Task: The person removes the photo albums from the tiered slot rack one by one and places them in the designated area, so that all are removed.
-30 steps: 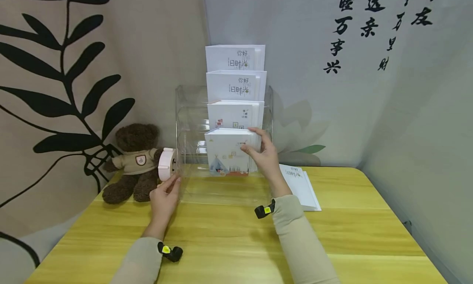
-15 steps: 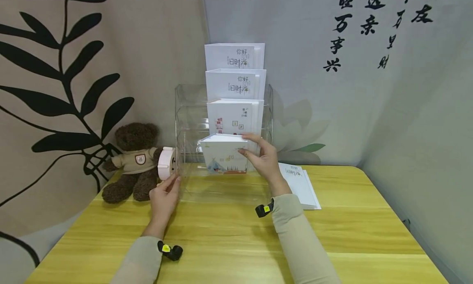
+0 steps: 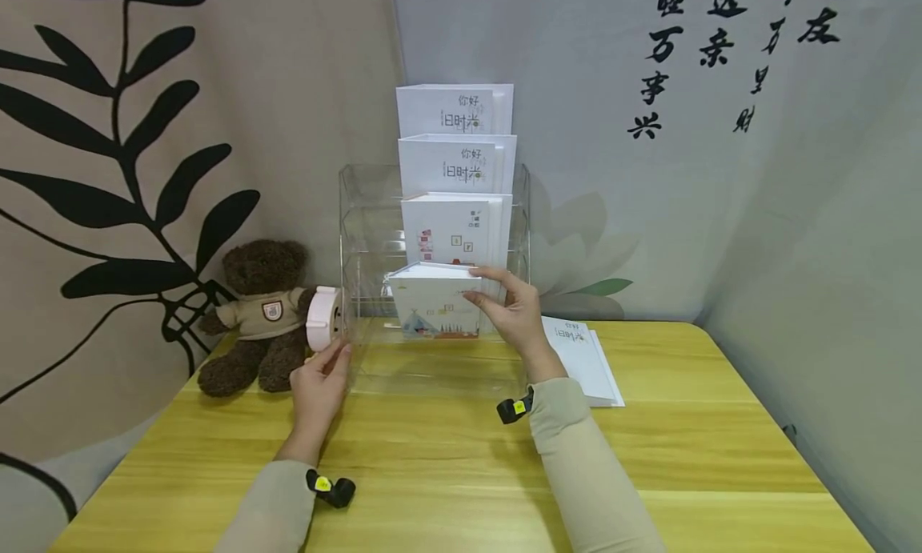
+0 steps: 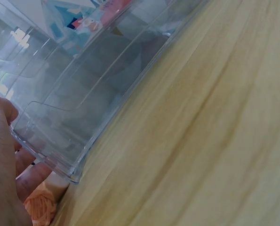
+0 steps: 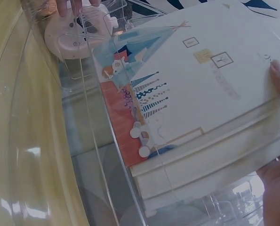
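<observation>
My right hand [image 3: 513,313] grips a white illustrated book [image 3: 435,306] by its upper right corner, thumb on the front cover and fingers over the top. The book leans forward in the lowest visible tier of a clear stepped rack [image 3: 370,357]; the right wrist view shows its printed tent and red band behind the rack's clear front lip. My left hand [image 3: 320,389] holds the rack's left side, its thumb [image 4: 8,110] on one face of the panel and its fingers on the other. Three more white books, such as the top one [image 3: 446,109], stand in the tiers above.
A brown teddy bear [image 3: 262,321] sits left of the rack, with a round pink object [image 3: 322,319] between them. Another white book [image 3: 587,369] lies on the wooden table [image 3: 432,473] beyond my right forearm. A printed cloth [image 3: 612,177] hangs behind.
My right hand has tipped the top of the gripped book forward and down, uncovering more of the book behind it. The left hand stays at the rack's side.
</observation>
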`<state>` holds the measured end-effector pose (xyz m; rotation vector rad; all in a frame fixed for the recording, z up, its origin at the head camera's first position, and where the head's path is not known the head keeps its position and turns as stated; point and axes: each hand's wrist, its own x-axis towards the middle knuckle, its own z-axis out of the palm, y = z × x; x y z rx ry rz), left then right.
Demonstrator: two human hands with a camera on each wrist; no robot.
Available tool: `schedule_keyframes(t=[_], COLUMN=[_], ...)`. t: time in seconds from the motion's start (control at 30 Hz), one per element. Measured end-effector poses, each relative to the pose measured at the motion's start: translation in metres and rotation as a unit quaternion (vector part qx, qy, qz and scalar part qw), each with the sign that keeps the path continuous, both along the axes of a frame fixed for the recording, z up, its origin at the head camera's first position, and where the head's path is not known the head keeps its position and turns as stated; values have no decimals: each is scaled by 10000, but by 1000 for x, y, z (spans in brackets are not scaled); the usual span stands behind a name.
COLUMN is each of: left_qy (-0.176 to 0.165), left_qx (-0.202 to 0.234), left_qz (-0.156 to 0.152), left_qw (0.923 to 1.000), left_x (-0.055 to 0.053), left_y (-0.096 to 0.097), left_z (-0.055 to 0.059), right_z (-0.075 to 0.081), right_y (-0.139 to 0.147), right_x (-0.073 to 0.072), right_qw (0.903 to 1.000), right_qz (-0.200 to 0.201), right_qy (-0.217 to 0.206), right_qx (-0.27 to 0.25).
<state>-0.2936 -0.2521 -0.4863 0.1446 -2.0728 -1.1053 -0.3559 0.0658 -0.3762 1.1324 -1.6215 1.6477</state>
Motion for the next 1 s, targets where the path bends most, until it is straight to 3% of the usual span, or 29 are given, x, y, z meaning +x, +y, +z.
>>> schedule_keyframes(t=[0.2, 0.4, 0.57, 0.7, 1.0], left_qy=[21, 71, 71, 123, 73], left_qx=[-38, 0, -31, -85, -133], left_qz=[34, 4, 57, 69, 66], left_qw=[10000, 10000, 10000, 9999, 9999], left_x=[0, 2, 1, 0, 2], left_y=[0, 1, 1, 1, 0], left_z=[3, 6, 4, 4, 2], right_z=[14, 3, 11, 27, 58], right_y=[-3, -8, -12, -10, 4], right_x=[18, 2, 7, 18, 56], right_qw=[9993, 9986, 9959, 9940, 9867], right_qz=[-316, -500, -508, -437, -47], right_qy=[-75, 141, 748, 986, 682], right_qx=[162, 30, 25, -201, -1475])
